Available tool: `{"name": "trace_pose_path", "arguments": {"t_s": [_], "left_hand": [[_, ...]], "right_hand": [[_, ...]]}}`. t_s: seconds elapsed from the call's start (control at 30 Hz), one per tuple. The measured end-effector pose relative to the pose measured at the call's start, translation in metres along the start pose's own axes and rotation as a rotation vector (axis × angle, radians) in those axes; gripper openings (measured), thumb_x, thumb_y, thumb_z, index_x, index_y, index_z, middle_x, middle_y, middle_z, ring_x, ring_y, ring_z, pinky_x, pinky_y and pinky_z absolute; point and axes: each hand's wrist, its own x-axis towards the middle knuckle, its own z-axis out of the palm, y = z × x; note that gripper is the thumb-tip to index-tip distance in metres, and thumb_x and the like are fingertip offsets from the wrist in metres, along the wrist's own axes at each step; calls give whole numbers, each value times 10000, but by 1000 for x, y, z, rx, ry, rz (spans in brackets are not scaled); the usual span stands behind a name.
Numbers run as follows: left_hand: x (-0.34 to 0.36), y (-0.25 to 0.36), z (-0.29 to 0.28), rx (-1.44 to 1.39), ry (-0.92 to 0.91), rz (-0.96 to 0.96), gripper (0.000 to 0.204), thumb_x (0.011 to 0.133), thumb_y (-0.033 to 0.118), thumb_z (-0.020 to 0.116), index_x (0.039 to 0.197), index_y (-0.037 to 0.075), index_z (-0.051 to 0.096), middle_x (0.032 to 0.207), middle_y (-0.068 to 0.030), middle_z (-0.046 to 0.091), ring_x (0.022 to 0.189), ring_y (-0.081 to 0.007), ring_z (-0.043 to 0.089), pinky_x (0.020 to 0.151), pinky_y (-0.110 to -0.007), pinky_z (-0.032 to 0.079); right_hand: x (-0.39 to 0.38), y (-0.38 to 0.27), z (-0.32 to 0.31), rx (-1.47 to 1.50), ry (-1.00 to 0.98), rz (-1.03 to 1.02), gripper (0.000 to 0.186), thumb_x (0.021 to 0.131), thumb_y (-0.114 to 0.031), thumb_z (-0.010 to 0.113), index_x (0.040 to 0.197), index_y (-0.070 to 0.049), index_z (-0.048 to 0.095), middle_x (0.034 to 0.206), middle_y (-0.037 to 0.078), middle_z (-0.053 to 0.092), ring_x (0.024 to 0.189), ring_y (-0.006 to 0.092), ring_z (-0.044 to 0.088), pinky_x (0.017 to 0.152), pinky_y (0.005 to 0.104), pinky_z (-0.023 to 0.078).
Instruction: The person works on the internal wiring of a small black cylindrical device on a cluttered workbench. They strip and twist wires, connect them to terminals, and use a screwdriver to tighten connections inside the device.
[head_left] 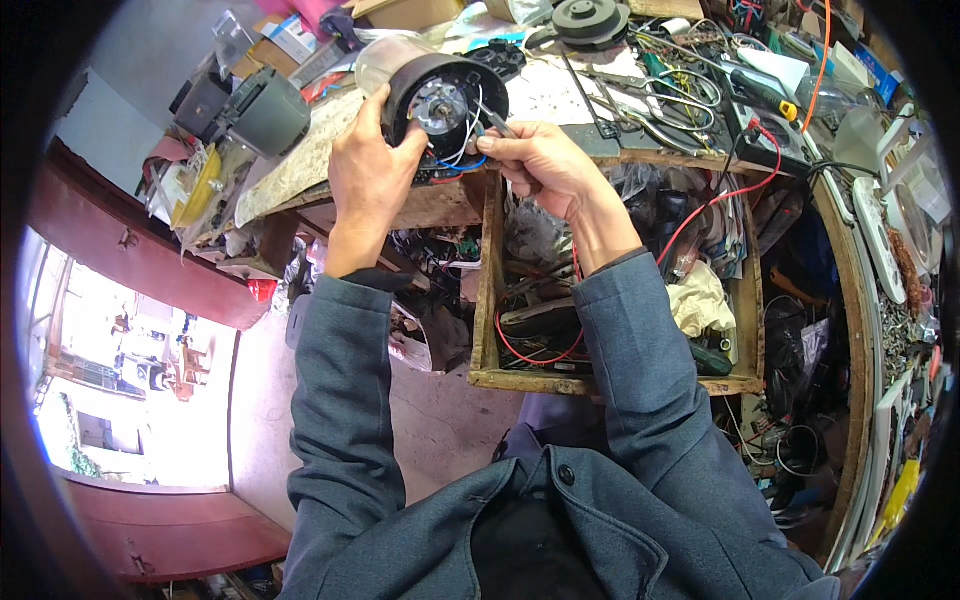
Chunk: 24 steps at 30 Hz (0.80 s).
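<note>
A round black appliance housing (493, 84) is tilted toward me at the bench's front edge, its open underside showing a motor (440, 106) with a metal end. My left hand (366, 165) grips the housing's left rim, thumb inside and fingers round the outer wall. White wires (474, 120) and a blue wire (466, 167) come out beside the motor. At the housing's right side, my right hand (550, 168) pinches a slim grey metal tool (494, 122) among these wires; its exact kind is unclear. The tool's tip and the fingers' contact with the wires are partly hidden.
Below the bench, an open wooden drawer (615, 383) full of loose parts juts toward me. A red test lead (716, 205) runs from a meter (772, 142) down into it. Tools and cables crowd the bench's right. A dark grey appliance body (268, 112) stands left.
</note>
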Motion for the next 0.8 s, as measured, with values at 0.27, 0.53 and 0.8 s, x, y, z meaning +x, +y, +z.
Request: {"name": "trace_pose_path", "arguments": {"t_s": [0.27, 0.53, 0.8], "left_hand": [[1, -7, -8, -13, -94, 15, 494, 895, 200, 723, 1338, 9, 616, 1164, -217, 724, 1023, -270, 734, 906, -360, 545], [3, -21, -11, -170, -147, 67, 545, 924, 278, 673, 1368, -23, 581, 1231, -298, 662, 1141, -415, 660, 985, -426, 504], [-29, 8, -11, -161, -81, -203, 613, 848, 351, 796, 1285, -34, 605, 1189, -272, 687, 1096, -387, 684, 939, -422, 528]], "right_hand": [[4, 4, 0, -107, 13, -57, 99, 930, -152, 752, 883, -78, 706, 643, -73, 552, 464, 14, 395, 405, 205, 292], [5, 5, 5, 16, 91, -108, 58, 908, -116, 745, 926, -107, 691, 615, -84, 522, 461, 25, 392, 409, 221, 252], [4, 2, 6, 65, 91, -99, 31, 932, -93, 698, 951, -117, 692, 631, -87, 527, 467, 25, 380, 416, 217, 279]]}}
